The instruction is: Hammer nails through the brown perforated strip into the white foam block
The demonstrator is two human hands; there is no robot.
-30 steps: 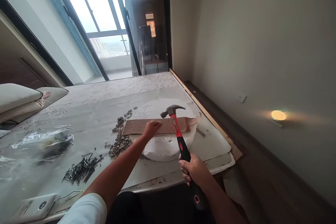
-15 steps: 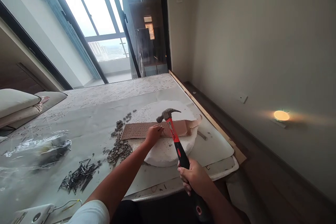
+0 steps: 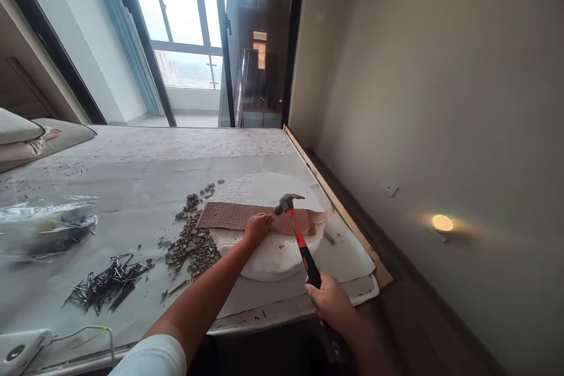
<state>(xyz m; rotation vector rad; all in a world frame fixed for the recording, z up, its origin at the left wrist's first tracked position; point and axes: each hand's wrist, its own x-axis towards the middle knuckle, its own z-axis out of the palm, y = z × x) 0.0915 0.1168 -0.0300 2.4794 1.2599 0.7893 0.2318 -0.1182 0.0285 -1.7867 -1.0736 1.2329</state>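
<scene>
on a bed, from left: a heap of loose nails lies well apart from the hands, with grey rubble spread beside a round white slab. a brown strip lies across the slab, its long axis running left to right, the perforated end pointing left toward the rubble, the ragged end right. the left hand, nearer of the 2, is at the strip's middle, fingertips drawn together; whether they pinch anything is too small to tell. just right of those fingertips is the head of a hammer, striking face pointing left, claw right, the handle's long axis slanting away and leftward from the person toward the strip. the right hand, wrapped around the grip, is at the bed's near edge, right of the strip's middle.
</scene>
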